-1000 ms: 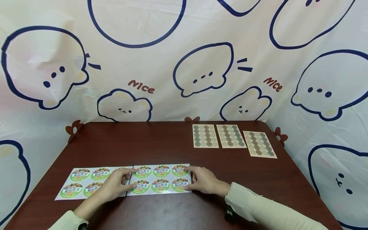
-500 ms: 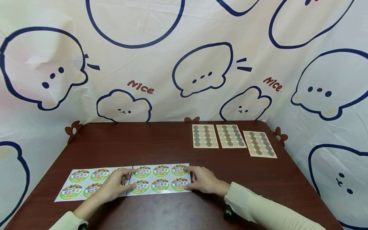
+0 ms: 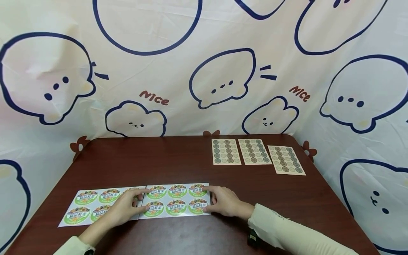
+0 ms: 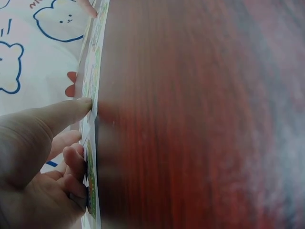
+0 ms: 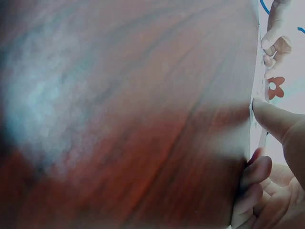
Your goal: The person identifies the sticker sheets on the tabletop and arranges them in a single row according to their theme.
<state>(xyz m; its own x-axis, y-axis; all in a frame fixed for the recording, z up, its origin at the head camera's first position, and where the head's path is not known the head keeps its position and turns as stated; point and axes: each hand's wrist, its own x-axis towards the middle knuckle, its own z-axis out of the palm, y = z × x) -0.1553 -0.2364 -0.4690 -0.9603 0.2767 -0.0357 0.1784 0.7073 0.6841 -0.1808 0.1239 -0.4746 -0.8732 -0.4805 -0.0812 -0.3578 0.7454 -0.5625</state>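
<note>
Two white sheets of round green-rimmed fruit stickers lie side by side on the brown table, meeting along a thin dark seam. On the right sticker sheet (image 3: 176, 199), my left hand (image 3: 125, 206) rests its thumb and index fingertips just past the seam. That hand and wrist cover part of the left sticker sheet (image 3: 93, 204). My right hand (image 3: 226, 201) touches the right sheet's right edge with thumb and index fingertips, spread apart. Both wrist views catch the sheets edge-on, flat against the tabletop; the remaining fingers of each hand are bent.
At the back right of the brown table (image 3: 153, 159) lie three beige sheets of small round stickers: a left one (image 3: 226, 151), a middle one (image 3: 255, 151) and a right one (image 3: 286, 160). A cartoon-printed cloth (image 3: 178, 120) hangs behind and beside the table.
The head view has shifted slightly, so the whole scene sits a little lower and further left. Both hands keep their places on the right sticker sheet.
</note>
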